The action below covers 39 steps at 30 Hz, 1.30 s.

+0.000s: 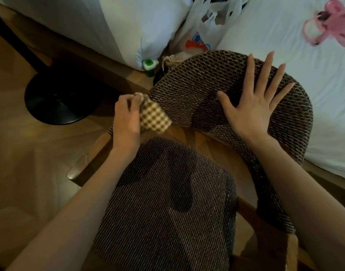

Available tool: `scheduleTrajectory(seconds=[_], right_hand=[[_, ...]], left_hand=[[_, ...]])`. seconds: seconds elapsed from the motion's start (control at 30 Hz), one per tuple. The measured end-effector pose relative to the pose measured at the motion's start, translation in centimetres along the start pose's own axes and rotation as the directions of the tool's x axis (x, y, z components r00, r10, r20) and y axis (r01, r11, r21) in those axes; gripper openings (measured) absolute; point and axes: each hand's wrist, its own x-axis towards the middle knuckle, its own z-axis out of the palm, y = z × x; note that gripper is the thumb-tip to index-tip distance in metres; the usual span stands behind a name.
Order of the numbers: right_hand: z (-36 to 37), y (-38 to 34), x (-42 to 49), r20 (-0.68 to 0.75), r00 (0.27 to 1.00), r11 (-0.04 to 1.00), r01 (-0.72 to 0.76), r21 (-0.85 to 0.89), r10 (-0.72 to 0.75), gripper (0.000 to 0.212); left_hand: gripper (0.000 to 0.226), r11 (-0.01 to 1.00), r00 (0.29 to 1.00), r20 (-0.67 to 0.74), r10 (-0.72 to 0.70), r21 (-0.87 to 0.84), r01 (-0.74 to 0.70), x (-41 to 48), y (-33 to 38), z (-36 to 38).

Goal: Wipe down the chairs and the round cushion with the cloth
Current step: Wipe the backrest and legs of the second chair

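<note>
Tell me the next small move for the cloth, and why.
Probably slide the cloth rightward along the chair's backrest. The left hand holds it at the backrest's left end, while the right hand lies flat on it, likely steadying it.

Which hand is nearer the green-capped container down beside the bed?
Left. The left hand, gripping the checked cloth, is just below the green-capped container in view; the right hand lies flat on the chair backrest, farther right.
</note>
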Motion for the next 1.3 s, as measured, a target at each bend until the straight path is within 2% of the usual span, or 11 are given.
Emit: scheduleTrajectory(seconds=[0.17,0.27,0.33,0.43,0.53,0.6,0.7,0.8,0.9,1.07,1.3], right_hand=[[-0.3,-0.3,-0.5,0.047,0.999,1.000,-0.003,0.017,0.002,0.085],[-1.2,-0.1,-0.7,0.140,0.990,0.998,0.017,0.057,-0.025,0.085],[-2.2,0.1,-0.9,0.207,0.977,0.993,0.024,0.118,-0.048,0.084],[-4.0,0.1,-1.7,0.277,0.960,0.958,-0.032,0.285,-0.050,0.077],[-6.5,-0.6,-3.6,0.334,0.942,0.877,-0.127,0.464,-0.041,0.066],[-8.4,-1.0,-5.1,0.343,0.938,0.818,-0.158,0.553,-0.050,0.057],[-11.5,-1.0,-7.4,0.307,0.951,0.671,-0.205,0.713,-0.036,0.045],[-14.4,0.0,-8.7,0.323,0.946,0.526,-0.267,0.807,-0.015,0.041],[-16.7,1.9,-9.0,0.367,0.925,0.434,-0.292,0.852,-0.100,0.039],[-18.7,6.5,-9.1,0.500,0.845,0.529,-0.339,0.778,-0.193,0.009],[-19.4,14.2,-7.7,0.585,0.797,0.607,-0.391,0.692,-0.153,0.010]], left_hand=[[0.054,0.977,0.981,0.137,0.137,0.145,-0.157,-3.1,-1.1,-0.2],[0.051,0.887,0.867,0.465,0.177,0.306,-0.345,-4.6,-0.7,0.4],[0.049,0.880,0.804,0.593,0.052,0.353,-0.317,-6.2,-1.0,0.5],[0.051,0.968,0.845,0.531,-0.057,0.236,-0.083,-7.9,0.3,-0.4],[0.043,0.988,0.903,0.425,-0.066,-0.101,0.120,-7.3,3.7,-2.8],[0.035,0.932,0.947,0.320,-0.007,-0.342,0.123,-6.1,6.3,-5.2],[0.035,0.861,0.976,0.200,0.080,-0.507,0.033,-4.4,10.8,-9.3],[0.034,0.821,0.985,0.136,0.105,-0.571,-0.008,-3.7,14.7,-12.7],[0.032,0.803,0.981,0.156,0.113,-0.596,0.002,-4.2,17.8,-14.5],[0.032,0.827,0.947,0.315,0.067,-0.548,0.124,-6.5,23.4,-14.3],[0.031,0.758,0.880,0.455,-0.138,-0.523,0.390,-8.7,30.3,-11.8]])
